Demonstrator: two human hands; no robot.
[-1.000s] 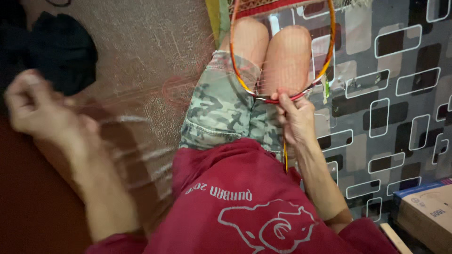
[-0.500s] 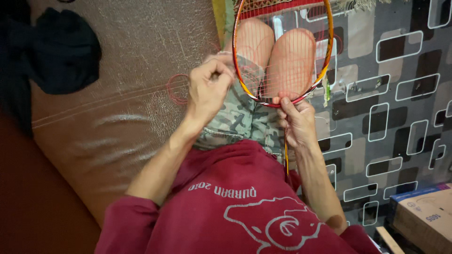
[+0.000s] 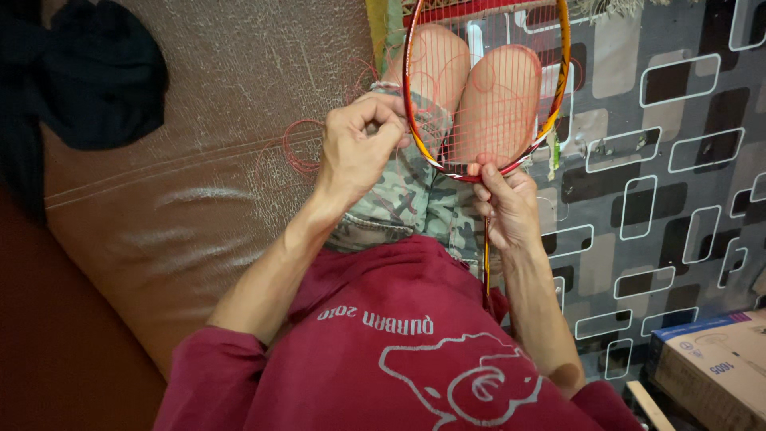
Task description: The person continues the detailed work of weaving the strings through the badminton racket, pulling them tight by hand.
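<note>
A badminton racket (image 3: 557, 112) with an orange-red frame and red strings lies over my bare knees, head pointing away from me. My right hand (image 3: 507, 209) grips it at the base of the head, thumb on the frame, with the shaft (image 3: 486, 267) running down under the palm. My left hand (image 3: 357, 150) is pinched on a thin red string at the frame's left edge. Loose loops of that red string (image 3: 302, 148) trail to the left over the brown seat. I wear camouflage shorts (image 3: 399, 191) and a dark red shirt.
I sit on a cracked brown leather seat (image 3: 191, 199). A dark cloth (image 3: 88, 76) lies at its upper left. To the right is a grey floor covering with rectangle patterns (image 3: 662, 160), and a cardboard box (image 3: 718, 367) stands at the lower right corner.
My left hand has swung in from the far left to the racket's left edge and now pinches the string there. My right hand has kept its grip on the racket.
</note>
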